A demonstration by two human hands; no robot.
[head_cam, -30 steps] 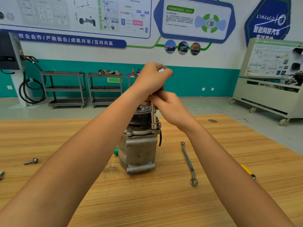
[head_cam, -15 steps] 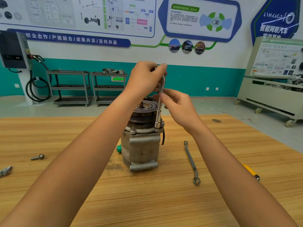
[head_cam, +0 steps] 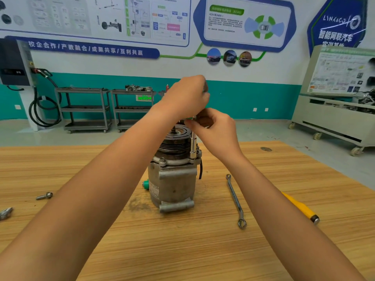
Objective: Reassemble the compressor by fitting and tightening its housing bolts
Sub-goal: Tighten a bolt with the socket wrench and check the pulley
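Compressor (head_cam: pixel 172 179) stands upright on the table (head_cam: pixel 121 250), directly under both hands. Socket driver (head_cam: pixel 192 145) stands vertical at the housing flange, just below the right hand (head_cam: pixel 213 126), which pinches its shaft. The left hand (head_cam: pixel 186 96) is curled round the top end, above the right. Risks: the driver tilts and the socket slips off or cross-threads, or side load tips the unclamped body. Loose bolt (head_cam: pixel 43 196), well left of the left hand, looks not yet fitted.
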